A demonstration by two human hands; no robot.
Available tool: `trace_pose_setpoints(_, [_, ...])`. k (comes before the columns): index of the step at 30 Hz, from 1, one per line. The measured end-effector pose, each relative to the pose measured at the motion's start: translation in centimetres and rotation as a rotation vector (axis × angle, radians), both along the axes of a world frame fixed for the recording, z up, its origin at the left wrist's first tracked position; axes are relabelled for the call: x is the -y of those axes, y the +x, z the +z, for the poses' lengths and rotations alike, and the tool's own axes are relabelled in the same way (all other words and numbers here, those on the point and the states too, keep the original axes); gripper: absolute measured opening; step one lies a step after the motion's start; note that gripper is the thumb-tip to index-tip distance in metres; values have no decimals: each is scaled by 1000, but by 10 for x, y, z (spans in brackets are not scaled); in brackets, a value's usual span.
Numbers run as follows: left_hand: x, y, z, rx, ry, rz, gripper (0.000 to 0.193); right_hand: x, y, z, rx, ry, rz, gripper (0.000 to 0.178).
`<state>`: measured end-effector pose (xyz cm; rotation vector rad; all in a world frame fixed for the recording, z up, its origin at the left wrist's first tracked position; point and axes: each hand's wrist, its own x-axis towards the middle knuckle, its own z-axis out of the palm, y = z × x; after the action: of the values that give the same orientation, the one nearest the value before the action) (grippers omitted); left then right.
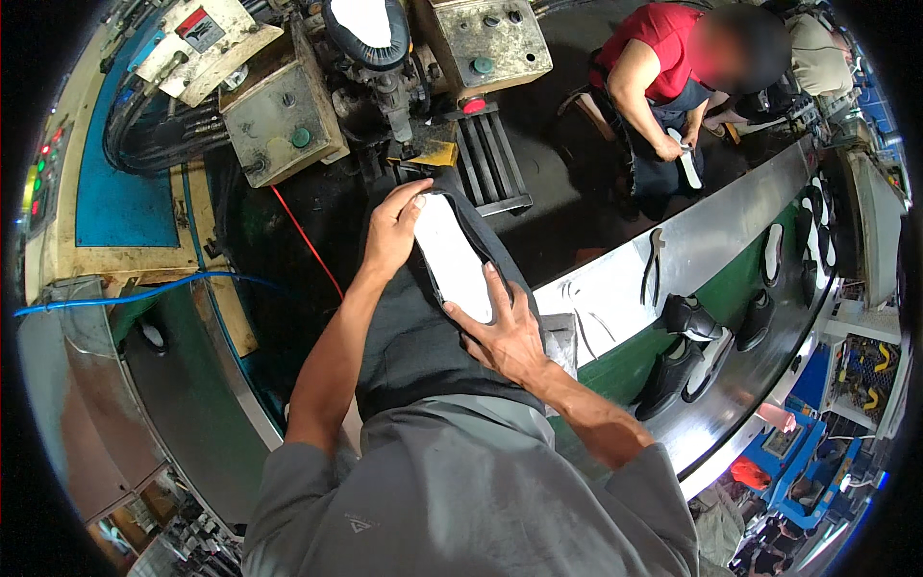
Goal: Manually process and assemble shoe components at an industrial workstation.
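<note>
A dark shoe (450, 255) lies across my lap with its long white underside facing up. My left hand (392, 231) is closed round its far end, with the thumb at the edge of the white surface. Around the near end, my right hand (508, 337) grips with thumb and fingers spread across the white underside. The dark sides of the shoe mostly blend into the dark cloth (413, 356) over my legs, so its outline is hard to make out.
Ahead stands a machine with a padded black-and-white top (370, 34) between two grimy control boxes (279, 125). To the right runs a green conveyor (615, 370) with metal edges, bearing black shoes (668, 375) and white soles (773, 252). Beyond it, a co-worker (654, 67) holds a white sole.
</note>
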<state>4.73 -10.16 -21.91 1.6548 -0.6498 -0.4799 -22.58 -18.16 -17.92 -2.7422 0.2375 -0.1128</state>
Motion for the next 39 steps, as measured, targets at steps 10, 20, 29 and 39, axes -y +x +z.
trace_pose_setpoints(10, [-17,-24,18,-748,-301,-78,51,26,-3,34,275,540,23,69])
trace_pose_setpoints(20, [-11,-46,-8,-1157,-630,-252,79,108,89,-10,-91,1775,-171,87])
trace_pose_setpoints(29, [-10,-57,15,-819,-310,-163,70,106,101,-2,-81,1439,-197,89])
trace_pose_setpoints(39, [-2,-71,14,-473,42,-124,60,77,80,-29,10,1540,-369,75])
